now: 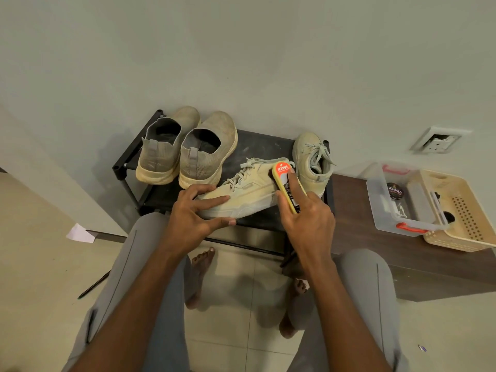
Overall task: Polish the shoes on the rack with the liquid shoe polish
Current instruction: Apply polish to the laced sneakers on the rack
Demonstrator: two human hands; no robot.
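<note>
A cream lace-up sneaker lies sideways across the front of the black shoe rack. My left hand holds its toe end, fingers spread over the upper and thumb under the sole. My right hand grips a yellow Kiwi shoe brush, index finger along its back, dark bristles pressed against the sneaker's heel side. Its matching sneaker stands at the rack's right end. A pair of grey knit slip-on shoes stands at the left. No liquid polish bottle is visible.
A clear plastic box with red latches holds a round polish tin; it sits by a cream basket on a dark wooden bench to the right. My knees and bare feet are below the rack. A paper scrap and a pen lie on the floor at left.
</note>
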